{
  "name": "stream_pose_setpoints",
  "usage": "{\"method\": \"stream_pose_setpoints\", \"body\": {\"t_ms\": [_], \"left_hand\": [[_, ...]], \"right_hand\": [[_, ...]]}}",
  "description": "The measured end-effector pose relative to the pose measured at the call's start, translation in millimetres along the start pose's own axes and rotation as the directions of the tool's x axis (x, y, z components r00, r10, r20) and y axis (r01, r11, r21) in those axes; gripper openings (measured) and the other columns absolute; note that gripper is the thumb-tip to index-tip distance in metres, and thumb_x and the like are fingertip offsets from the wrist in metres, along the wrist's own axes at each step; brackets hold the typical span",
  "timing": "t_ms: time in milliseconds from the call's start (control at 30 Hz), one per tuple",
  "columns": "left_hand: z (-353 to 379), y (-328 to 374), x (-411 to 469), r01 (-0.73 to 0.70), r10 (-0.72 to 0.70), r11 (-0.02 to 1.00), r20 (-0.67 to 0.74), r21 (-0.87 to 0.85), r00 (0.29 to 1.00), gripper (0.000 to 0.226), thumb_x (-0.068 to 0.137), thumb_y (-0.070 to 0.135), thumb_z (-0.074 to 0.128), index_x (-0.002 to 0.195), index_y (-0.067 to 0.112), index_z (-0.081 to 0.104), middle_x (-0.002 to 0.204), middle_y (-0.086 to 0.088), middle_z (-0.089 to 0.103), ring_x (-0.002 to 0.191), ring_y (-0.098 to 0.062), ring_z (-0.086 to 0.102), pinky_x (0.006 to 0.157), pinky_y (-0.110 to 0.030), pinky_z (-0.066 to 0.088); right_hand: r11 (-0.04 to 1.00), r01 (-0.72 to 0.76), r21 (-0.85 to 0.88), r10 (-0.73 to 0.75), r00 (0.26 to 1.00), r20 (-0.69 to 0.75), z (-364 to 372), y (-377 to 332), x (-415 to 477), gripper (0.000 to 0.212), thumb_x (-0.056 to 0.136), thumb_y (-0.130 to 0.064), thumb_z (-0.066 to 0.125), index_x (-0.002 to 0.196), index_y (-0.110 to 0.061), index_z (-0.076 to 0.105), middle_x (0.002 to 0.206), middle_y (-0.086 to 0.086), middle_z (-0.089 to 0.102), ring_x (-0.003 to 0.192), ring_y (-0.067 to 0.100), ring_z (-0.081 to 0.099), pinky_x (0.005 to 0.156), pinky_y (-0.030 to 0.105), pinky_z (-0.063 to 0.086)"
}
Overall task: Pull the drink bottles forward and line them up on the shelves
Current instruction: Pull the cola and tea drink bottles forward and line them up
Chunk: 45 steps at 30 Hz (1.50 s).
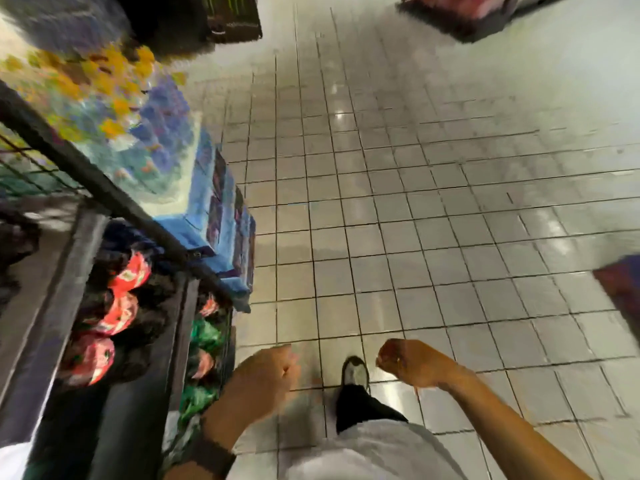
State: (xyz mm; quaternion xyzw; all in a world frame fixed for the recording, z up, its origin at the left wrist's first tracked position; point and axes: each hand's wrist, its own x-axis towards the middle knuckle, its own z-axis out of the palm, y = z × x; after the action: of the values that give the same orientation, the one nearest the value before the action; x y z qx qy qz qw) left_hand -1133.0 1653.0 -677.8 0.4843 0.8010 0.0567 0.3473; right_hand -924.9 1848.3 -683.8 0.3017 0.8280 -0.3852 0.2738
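The view is blurred by motion and looks down along an aisle. Dark drink bottles with red labels [117,296] stand on a dark shelf [52,299] at the left, with green-labelled bottles [204,337] on a lower shelf beside them. My left hand [263,379] hangs over the floor just right of the shelves, fingers curled into a fist, holding nothing. My right hand [412,365] is further right at the same height, fingers also curled, holding nothing. Neither hand touches a bottle.
Shrink-wrapped packs of bottles with yellow and blue caps [131,133] are stacked on a blue pallet [221,237] ahead on the left. Grey tiled floor [415,202] stretches ahead. Dark crates [232,22] and a red display [467,15] stand farther off. My shoe [355,372] is below.
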Motion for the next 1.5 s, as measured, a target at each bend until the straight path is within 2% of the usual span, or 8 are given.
{"method": "stream_pose_setpoints", "body": {"t_ms": [67,133,267,600,767,967,1200,1500], "left_hand": [[-25,13,36,-0.042,0.042,0.998,-0.004,0.046,0.999,0.037,0.092,0.035,0.019,0.092,0.025,0.055,0.093,0.010,0.059,0.086,-0.009,0.056,0.078,-0.030,0.047],[-53,33,72,0.019,-0.022,0.999,-0.113,-0.034,0.993,0.017,0.094,0.037,0.036,0.087,0.036,0.051,0.077,0.016,0.054,0.073,0.000,0.050,0.066,-0.019,0.041],[-102,57,131,0.004,-0.052,0.984,-0.267,-0.178,0.962,0.020,0.095,0.035,0.046,0.110,0.032,0.059,0.090,0.015,0.057,0.075,0.005,0.053,0.065,-0.006,0.034],[-182,26,272,0.136,-0.243,0.924,-0.274,-0.357,0.931,0.011,0.095,0.035,0.053,0.104,0.035,0.058,0.091,0.019,0.060,0.085,0.006,0.056,0.063,-0.007,0.039],[-241,25,405,0.092,-0.227,0.912,-0.304,-0.399,0.925,0.013,0.095,0.034,0.052,0.103,0.032,0.063,0.084,0.017,0.063,0.078,0.004,0.059,0.065,-0.012,0.040],[-368,73,562,-0.121,-0.009,0.904,-0.302,-0.410,0.953,0.011,0.095,0.035,0.053,0.099,0.042,0.061,0.086,0.020,0.066,0.081,0.004,0.063,0.070,-0.011,0.046],[-463,134,707,-0.210,0.143,0.843,-0.171,-0.495,0.975,0.014,0.095,0.039,0.049,0.101,0.048,0.059,0.092,0.023,0.066,0.083,0.008,0.062,0.067,-0.008,0.047],[-566,105,895,-0.006,-0.119,0.811,-0.174,-0.586,0.977,0.012,0.096,0.026,0.052,0.096,0.027,0.064,0.083,0.005,0.070,0.071,-0.006,0.066,0.066,-0.019,0.053]], "right_hand": [[1.000,-0.016,-0.022,0.015,1.000,-0.012,-36,11,18,0.040,0.097,-0.045,0.044,0.114,-0.014,0.063,0.117,0.002,0.063,0.106,0.019,0.058,0.091,0.029,0.046],[1.000,-0.022,-0.016,0.022,0.999,-0.031,-75,23,40,0.039,0.097,-0.045,0.044,0.117,-0.016,0.060,0.119,0.003,0.062,0.108,0.019,0.057,0.092,0.031,0.046],[0.999,-0.009,0.038,0.012,0.996,-0.090,-154,31,83,0.035,0.096,-0.045,0.046,0.118,-0.020,0.058,0.118,0.001,0.062,0.104,0.017,0.057,0.091,0.032,0.047],[0.891,0.273,0.364,-0.087,0.887,-0.454,-331,2,195,0.014,0.096,-0.032,0.050,0.097,-0.028,0.064,0.086,-0.012,0.070,0.074,-0.001,0.066,0.064,0.008,0.049],[0.877,0.193,0.440,0.016,0.904,-0.427,-421,28,262,0.014,0.095,-0.027,0.052,0.097,-0.025,0.065,0.084,-0.010,0.071,0.072,0.002,0.068,0.068,0.017,0.053],[0.850,0.016,0.527,0.244,0.875,-0.419,-525,73,314,0.013,0.095,-0.027,0.053,0.094,-0.022,0.066,0.081,-0.006,0.072,0.070,0.006,0.068,0.068,0.021,0.052],[0.808,-0.124,0.576,0.373,0.865,-0.337,-619,130,387,0.015,0.094,-0.027,0.054,0.087,-0.023,0.067,0.078,-0.008,0.072,0.068,0.008,0.069,0.073,0.034,0.056],[0.804,-0.054,0.593,0.268,0.922,-0.278,-810,154,622,0.015,0.093,-0.024,0.056,0.083,-0.021,0.067,0.074,-0.002,0.072,0.065,0.015,0.069,0.073,0.041,0.055]]}}
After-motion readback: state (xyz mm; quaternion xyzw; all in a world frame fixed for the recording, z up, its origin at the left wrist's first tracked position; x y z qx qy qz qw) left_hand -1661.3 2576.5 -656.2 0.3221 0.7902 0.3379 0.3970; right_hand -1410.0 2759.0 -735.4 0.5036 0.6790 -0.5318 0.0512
